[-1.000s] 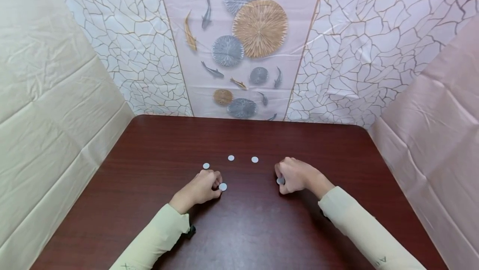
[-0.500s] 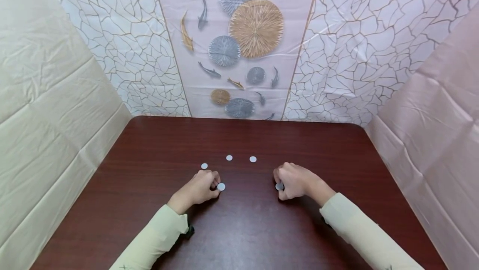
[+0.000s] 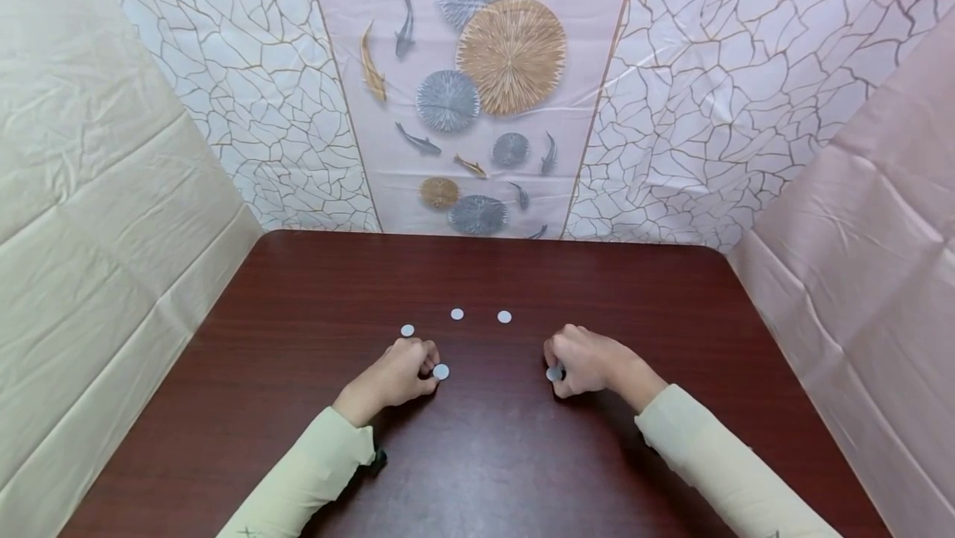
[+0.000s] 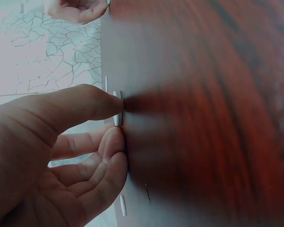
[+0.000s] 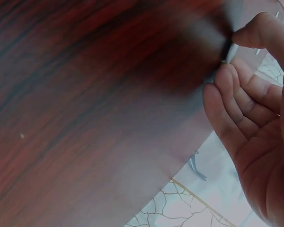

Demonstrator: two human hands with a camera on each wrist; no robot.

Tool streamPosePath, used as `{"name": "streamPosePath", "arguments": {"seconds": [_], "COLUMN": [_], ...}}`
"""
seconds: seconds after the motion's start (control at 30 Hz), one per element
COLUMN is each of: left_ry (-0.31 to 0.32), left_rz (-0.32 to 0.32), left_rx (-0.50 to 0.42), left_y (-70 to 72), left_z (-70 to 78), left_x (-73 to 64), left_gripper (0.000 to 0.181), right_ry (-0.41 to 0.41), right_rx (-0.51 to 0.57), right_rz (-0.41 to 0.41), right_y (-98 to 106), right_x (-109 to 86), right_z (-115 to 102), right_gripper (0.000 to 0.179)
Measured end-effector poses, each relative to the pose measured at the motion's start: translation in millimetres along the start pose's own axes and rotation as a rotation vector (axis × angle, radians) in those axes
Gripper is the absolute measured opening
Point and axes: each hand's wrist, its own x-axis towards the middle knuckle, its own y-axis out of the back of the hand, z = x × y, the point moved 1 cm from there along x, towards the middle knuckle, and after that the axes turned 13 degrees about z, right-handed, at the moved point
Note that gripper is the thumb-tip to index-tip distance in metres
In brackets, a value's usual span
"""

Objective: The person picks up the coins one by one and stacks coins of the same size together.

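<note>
White discs (image 3: 458, 314), five in all, lie or are held on the worktop (image 3: 488, 463). Landmark for this report: the left disc (image 3: 441, 372), pinched at its edge between thumb and fingers of the left hand (image 3: 394, 374).

Right hand (image 3: 584, 362): grip closed by thumb and fingers on the right disc (image 3: 554, 374), well to the right of the landmark. Three unheld discs lie flat beyond the landmark: one to its left, near the left hand's knuckles; one slightly right of it; one farther right. Whether either held disc bears fully on the surface cannot be determined.

Change noted: over the last second the right hand has drawn its disc nearer the person and slightly toward the landmark; the left hand has held its place. In my judgement, this brings the two held discs nearly level, so that the five now read as an arch.

Surface: dark red-brown wood grain, rounded far corners, a pale sheen on the person's side of the landmark. Room: beyond the landmark hangs a backdrop (image 3: 477, 148) with a crackle pattern, its pink centre panel printed with fish and round gold and grey motifs. Creased pale drapes (image 3: 89, 273) flank the worktop.
</note>
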Motion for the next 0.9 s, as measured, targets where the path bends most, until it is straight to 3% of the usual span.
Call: {"name": "streamPosePath", "arguments": {"seconds": [0.33,0.5,0.9], "left_ry": [-0.032,-0.051,-0.108], "left_rz": [-0.102,-0.105,-0.086], "left_rx": [-0.028,-0.023,0.053], "left_y": [13.9,21.0,18.0], "left_z": [-1.4,0.1,24.7], "left_x": [1.7,9.2,62.9], "left_gripper": [0.026,0.026,0.036], "right_ry": [-0.075,-0.09,-0.11], "right_rx": [0.056,0.064,0.092], "right_rz": [-0.046,-0.061,-0.085], "right_y": [3,5,10], "right_x": [2.4,3.6,4.3], "right_z": [0,1,3], "right_gripper": [0.01,0.013,0.015]}}
